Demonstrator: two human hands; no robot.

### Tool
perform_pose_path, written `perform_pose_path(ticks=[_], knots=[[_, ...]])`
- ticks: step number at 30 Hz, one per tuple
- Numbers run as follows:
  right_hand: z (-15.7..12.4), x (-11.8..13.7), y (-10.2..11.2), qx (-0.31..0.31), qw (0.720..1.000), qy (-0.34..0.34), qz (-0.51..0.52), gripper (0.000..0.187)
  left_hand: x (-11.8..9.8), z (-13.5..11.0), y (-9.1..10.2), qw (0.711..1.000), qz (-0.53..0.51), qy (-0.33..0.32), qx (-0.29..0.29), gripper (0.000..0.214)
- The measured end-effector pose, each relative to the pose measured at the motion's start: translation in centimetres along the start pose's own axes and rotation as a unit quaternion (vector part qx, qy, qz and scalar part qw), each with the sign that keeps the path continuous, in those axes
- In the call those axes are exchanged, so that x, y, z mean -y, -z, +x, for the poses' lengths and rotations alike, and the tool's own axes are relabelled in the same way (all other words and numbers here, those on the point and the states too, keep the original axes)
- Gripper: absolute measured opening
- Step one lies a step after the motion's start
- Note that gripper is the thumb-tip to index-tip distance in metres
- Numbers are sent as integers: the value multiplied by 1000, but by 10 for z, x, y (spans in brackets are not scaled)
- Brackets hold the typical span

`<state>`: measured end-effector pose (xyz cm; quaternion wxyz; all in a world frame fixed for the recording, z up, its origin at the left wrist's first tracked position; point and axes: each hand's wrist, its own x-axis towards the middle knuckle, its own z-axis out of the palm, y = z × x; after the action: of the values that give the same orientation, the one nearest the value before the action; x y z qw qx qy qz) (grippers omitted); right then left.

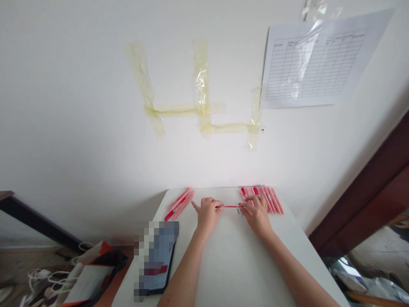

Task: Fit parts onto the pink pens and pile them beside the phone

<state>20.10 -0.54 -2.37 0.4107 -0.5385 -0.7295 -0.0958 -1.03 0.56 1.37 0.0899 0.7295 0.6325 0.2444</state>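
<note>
A thin red pen refill (pixel 231 207) stretches level between my two hands, just above or on the white table. My left hand (pixel 208 213) is closed around its left end, fingertips pinched and thumb out to the side. Its right end meets the pinched fingers of my right hand (pixel 256 213). Beside and partly behind my right hand lies a row of pink and red pens (pixel 271 199). To the left of my left hand rests a smaller bunch of pink and red pens (pixel 180 204). A few tiny pieces near my right fingertips are too small to name.
A phone (pixel 159 260), partly blurred out, lies on the left of the white table (pixel 236 273). The wall behind bears yellowish tape (pixel 201 81) and a printed sheet (pixel 315 64). Bags and cables (pixel 57 277) are on the floor at left; dark red furniture (pixel 367 187) stands at right.
</note>
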Motion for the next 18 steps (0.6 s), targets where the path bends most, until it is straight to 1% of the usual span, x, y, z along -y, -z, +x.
perform_pose_path(ticks=[3,7,10,13,18], knots=[[0,-4,2,-12,1000,-9,4,13,4,2,0,999,4,24,-23,17],[0,-9,5,-43,999,-25,3,14,9,4,1,996,14,58,-59,17],[0,-9,6,-54,998,-33,-6,12,12,5,1,994,20,82,-71,18],[-1,-4,5,-42,998,-36,-8,12,12,5,0,993,21,89,-73,18],[-4,9,0,3,1000,-23,-8,12,11,5,-1,993,23,91,-69,19]])
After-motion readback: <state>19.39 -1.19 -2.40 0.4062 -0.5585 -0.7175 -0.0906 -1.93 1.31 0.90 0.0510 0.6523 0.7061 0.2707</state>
